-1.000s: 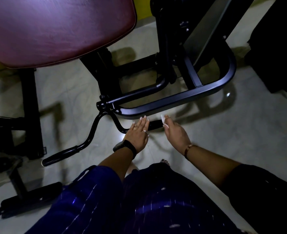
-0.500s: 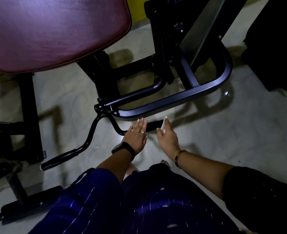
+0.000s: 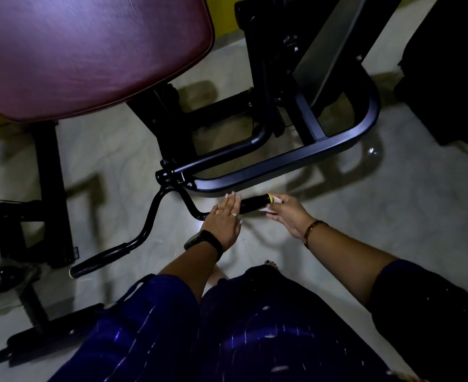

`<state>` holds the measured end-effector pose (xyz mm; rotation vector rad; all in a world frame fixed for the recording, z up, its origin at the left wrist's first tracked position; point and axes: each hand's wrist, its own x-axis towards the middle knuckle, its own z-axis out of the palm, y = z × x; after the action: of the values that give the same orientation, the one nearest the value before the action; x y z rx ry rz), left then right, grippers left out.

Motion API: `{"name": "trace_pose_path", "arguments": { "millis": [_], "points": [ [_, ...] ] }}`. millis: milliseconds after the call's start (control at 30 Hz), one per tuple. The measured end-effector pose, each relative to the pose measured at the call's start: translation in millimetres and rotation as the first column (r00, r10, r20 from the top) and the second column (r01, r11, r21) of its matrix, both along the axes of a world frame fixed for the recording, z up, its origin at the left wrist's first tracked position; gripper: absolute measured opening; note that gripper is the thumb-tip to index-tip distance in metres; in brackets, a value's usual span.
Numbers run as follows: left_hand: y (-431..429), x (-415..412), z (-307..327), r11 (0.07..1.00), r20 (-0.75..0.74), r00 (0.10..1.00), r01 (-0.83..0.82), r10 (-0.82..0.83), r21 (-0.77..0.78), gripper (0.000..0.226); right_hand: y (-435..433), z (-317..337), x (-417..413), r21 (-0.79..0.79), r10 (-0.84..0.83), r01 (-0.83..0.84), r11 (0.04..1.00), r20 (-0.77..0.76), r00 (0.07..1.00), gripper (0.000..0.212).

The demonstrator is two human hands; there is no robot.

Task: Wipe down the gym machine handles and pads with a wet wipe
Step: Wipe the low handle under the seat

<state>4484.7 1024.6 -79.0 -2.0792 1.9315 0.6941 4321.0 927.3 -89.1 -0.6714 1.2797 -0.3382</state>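
Note:
A black curved pull bar (image 3: pixel 155 210) hangs low from the machine frame, with a dark grip at each end. My left hand (image 3: pixel 223 220) rests flat, fingers straight, on the bar at the inner end of the right grip (image 3: pixel 253 204). My right hand (image 3: pixel 286 213) holds a small white wet wipe (image 3: pixel 276 200) at the grip's yellow-tipped outer end, its fingers around that end. The left grip (image 3: pixel 97 257) hangs free near the floor. A maroon seat pad (image 3: pixel 89 51) fills the upper left.
The black tubular base frame (image 3: pixel 282 164) curves just beyond the bar. Black bench legs (image 3: pixel 51 188) and a floor foot (image 3: pixel 48 337) stand at left. A dark bulky object (image 3: pixel 447 73) sits at the upper right. Pale tiled floor (image 3: pixel 392 202) lies to the right.
My right hand has slid with the wipe out along the right grip to its tip, uncovering the grip. My left hand stays on the bar's bend.

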Motion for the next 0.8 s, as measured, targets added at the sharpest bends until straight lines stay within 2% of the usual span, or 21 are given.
{"name": "trace_pose_path", "arguments": {
  "millis": [100,167,233,300,400,600,800],
  "points": [
    [1.9,0.2,0.9,0.999,0.026,0.999,0.035,-0.034,-0.032,0.064,14.8,-2.8,-4.3,0.072,-0.216,0.212,0.975,0.045,0.975,0.035],
    [4.7,-0.5,0.7,0.99,0.045,0.991,0.125,-0.123,-0.059,0.066,19.8,-0.9,-0.8,0.099,-0.288,0.28,0.955,0.079,0.954,0.033],
    [5.6,-3.0,0.5,0.973,0.056,0.973,0.225,-0.222,-0.055,0.067,15.1,1.9,4.1,0.113,-0.304,0.294,0.949,0.087,0.949,0.037],
    [4.3,-7.0,0.8,0.965,0.073,0.964,0.258,-0.255,-0.04,0.067,6.3,2.6,8.1,0.129,-0.288,0.275,0.953,0.102,0.952,0.043],
    [-0.4,-11.7,2.4,0.977,0.089,0.974,0.213,-0.21,-0.028,0.066,-1.9,7.0,8.3,0.173,-0.285,0.264,0.949,0.108,0.952,0.048],
    [-7.6,-12.5,2.9,0.977,0.079,0.974,0.212,-0.213,0.017,0.064,15.7,13.4,-6.2,0.31,-0.431,0.375,0.874,0.136,0.892,0.042],
    [-8.5,-13.8,2.9,0.977,0.079,0.974,0.21,-0.211,0.027,0.064,15.9,10.1,-1.1,0.289,-0.422,0.358,0.888,0.199,0.885,0.043]
  ]
}}
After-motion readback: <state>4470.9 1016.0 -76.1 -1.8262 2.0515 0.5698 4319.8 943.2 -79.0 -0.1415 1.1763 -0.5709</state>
